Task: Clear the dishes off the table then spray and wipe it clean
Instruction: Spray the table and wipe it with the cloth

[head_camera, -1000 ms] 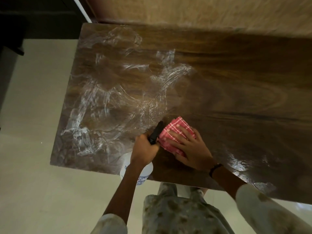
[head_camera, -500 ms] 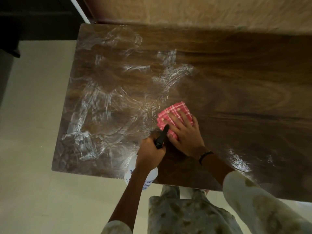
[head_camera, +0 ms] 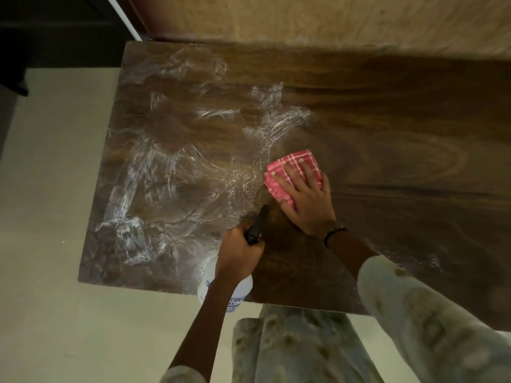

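A dark wooden table fills the view, its left half covered with white wet streaks. My right hand lies flat with spread fingers on a folded red-and-white checked cloth, pressing it onto the tabletop near the middle. My left hand grips the black head of a white spray bottle, which hangs at the table's near edge with its nozzle pointing toward the cloth. No dishes are in view.
A pale wall runs along the table's far edge. Light tiled floor lies to the left and in front. My patterned clothing is right against the near edge.
My right hand has pushed the cloth away from me, up the table toward its middle. The left hand with the spray bottle has stayed near the front edge.
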{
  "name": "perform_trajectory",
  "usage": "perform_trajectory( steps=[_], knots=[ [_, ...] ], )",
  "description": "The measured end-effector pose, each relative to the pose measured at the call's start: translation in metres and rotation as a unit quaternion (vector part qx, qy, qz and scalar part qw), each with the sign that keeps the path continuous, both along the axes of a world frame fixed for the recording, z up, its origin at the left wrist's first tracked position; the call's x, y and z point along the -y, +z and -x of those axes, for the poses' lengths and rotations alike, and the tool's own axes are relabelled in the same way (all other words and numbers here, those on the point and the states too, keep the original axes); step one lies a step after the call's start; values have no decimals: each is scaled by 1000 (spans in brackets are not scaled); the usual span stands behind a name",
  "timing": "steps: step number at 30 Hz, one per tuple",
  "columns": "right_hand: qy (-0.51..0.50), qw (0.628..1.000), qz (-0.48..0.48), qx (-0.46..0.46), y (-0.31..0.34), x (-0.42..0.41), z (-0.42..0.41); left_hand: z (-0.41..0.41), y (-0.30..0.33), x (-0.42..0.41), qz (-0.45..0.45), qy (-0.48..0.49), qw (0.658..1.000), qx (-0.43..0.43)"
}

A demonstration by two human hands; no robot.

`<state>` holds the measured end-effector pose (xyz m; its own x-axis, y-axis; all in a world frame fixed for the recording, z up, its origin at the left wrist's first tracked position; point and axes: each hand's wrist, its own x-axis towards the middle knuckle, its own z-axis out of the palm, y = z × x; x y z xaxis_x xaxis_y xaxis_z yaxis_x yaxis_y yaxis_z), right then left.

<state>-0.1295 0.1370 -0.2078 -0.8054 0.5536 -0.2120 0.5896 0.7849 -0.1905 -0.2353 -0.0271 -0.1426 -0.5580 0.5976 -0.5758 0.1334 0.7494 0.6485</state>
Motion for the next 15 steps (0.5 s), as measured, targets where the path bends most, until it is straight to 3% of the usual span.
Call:
perform_trajectory(
  steps=[8,15],
  knots=[
    [179,984,-4,-21,-9,7,-52,-2,4,-16,40,-6,999,6],
    [45,999,9,9,6,-39,-59,7,0,-71,27,4,999,25]
  ],
)
